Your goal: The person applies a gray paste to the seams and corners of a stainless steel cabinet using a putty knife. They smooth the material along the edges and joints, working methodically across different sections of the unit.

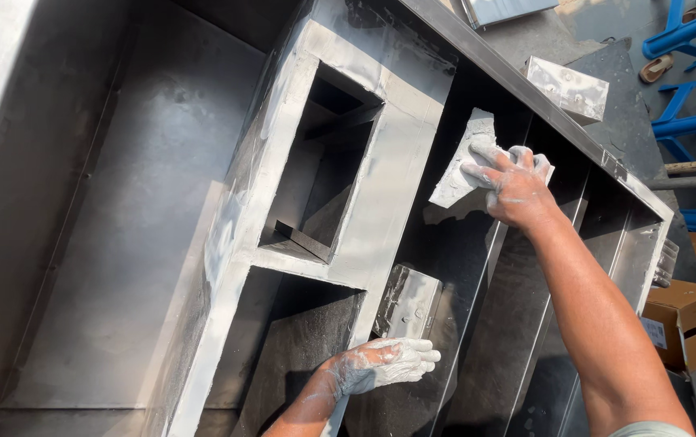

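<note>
Head view: we are looking down into a large steel cabinet (380, 162) lying open, its inner frame smeared with white paste. The right hand (518, 190) is pressing a paste-soaked cloth (465, 166) flat against a dark inner panel just below the cabinet's upper edge, its grip clasping the cloth with fingers spread over it. The left hand (388, 364), coated in white, is resting open and flat against the edge of a lower upright, grasping nothing, just below a small metal block (408, 301). Cardboard boxes (691, 320) and a blue frame (687, 121) are standing outside the cabinet at right. In our judgement, even pressure and overlapping strokes along the panel would be giving a uniform finish, with the left hand bracing.
</note>
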